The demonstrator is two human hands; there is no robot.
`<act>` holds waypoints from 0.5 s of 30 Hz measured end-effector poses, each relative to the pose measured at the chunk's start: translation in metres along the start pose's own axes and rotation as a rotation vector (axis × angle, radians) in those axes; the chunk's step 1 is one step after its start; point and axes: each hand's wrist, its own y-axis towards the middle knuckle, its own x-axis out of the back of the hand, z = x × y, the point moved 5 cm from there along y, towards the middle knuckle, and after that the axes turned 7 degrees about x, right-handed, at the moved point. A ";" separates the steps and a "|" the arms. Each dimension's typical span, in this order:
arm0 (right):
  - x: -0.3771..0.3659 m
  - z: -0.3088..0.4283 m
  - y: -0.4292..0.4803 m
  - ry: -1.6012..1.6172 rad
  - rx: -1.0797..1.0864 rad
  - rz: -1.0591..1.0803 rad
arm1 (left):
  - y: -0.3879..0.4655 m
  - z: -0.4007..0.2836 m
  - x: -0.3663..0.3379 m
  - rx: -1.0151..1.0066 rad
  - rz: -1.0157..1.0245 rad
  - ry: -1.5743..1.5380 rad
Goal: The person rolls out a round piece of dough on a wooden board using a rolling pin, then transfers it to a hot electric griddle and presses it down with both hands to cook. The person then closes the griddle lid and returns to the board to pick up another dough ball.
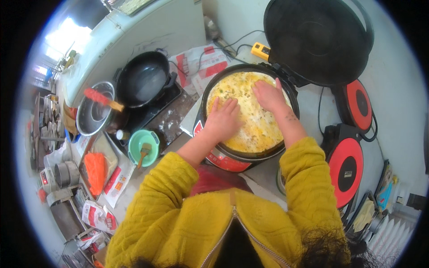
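Observation:
A large round flatbread [253, 125] with yellow and green bits fills the black pan of an electric griddle [231, 164]. My left hand [224, 120] lies palm down on its left part, fingers somewhat spread. On the upper right of the bread rests my right hand [268, 93], its fingertips bent down at the surface and the thumb apart; whether they pinch the edge cannot be told. The griddle's black lid [316, 37] stands raised behind, to the right.
Left of the griddle are a black wok [144, 78], a metal ring-shaped pan [83, 115] with a red-bristled brush across it, and a green bowl [134, 144] holding a brush. A yellow power strip [260, 51] lies behind. Two red round appliances [347, 191] stand at right.

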 end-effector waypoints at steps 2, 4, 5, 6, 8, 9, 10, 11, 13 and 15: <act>0.013 -0.012 -0.002 0.163 -0.079 -0.027 | 0.001 0.002 0.002 0.003 0.037 -0.016; 0.039 -0.024 -0.018 0.341 -0.145 -0.237 | 0.002 0.002 0.005 -0.009 0.063 -0.049; 0.047 -0.025 -0.028 0.292 -0.131 -0.269 | 0.004 0.002 0.006 -0.015 0.060 -0.028; 0.053 -0.025 -0.041 0.241 -0.125 -0.283 | 0.005 0.001 0.009 -0.031 0.021 -0.019; 0.047 -0.021 -0.064 0.088 -0.149 -0.128 | 0.009 -0.003 0.010 -0.064 -0.029 -0.017; 0.040 -0.012 -0.073 0.004 -0.042 -0.063 | 0.012 -0.005 0.009 -0.080 -0.045 -0.023; 0.029 -0.002 -0.081 -0.098 0.022 0.003 | 0.016 -0.007 0.006 -0.084 -0.010 -0.022; 0.018 0.008 -0.087 -0.194 0.116 0.057 | 0.019 -0.009 0.004 -0.099 -0.038 -0.004; 0.004 0.014 -0.094 -0.209 0.094 0.091 | 0.026 -0.013 -0.002 -0.109 -0.015 0.040; -0.001 0.017 -0.099 -0.204 0.087 0.095 | 0.031 -0.012 -0.007 -0.082 0.016 0.084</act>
